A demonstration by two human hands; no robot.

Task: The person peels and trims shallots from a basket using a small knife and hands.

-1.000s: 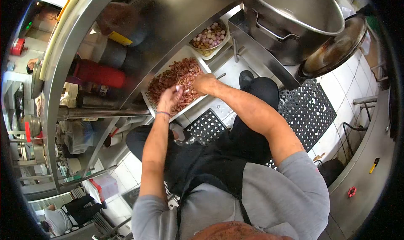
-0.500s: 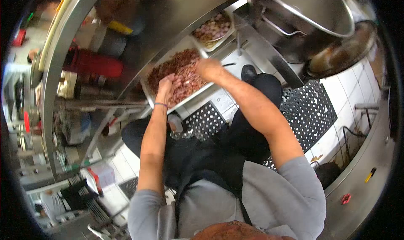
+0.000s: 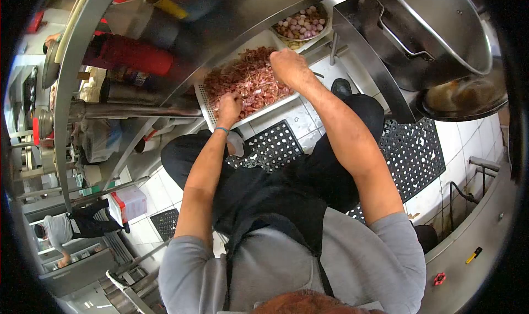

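Note:
A white perforated crate (image 3: 206, 109) holds a heap of reddish-pink, shredded-looking pieces (image 3: 254, 85); I cannot tell their kind. My left hand (image 3: 229, 108), with a thin band at the wrist, has its fingers curled at the near left part of the heap. Over the right end of the crate, my right hand (image 3: 290, 69) is closed with its knuckles up. Whatever either hand grips is hidden. Behind the crate stands a bowl of small purplish onions or shallots (image 3: 302, 25).
A large steel pot (image 3: 435, 33) stands at upper right, with a dark round pan (image 3: 463, 100) below it. Perforated black mats (image 3: 410, 154) cover parts of the white tiled floor. A steel counter (image 3: 231, 36) overhangs the crate. Another person (image 3: 60, 228) is at far left.
The view has shifted, so the crate and pot show more fully. My right hand has risen slightly at the crate's right end; my left hand stays low at the heap.

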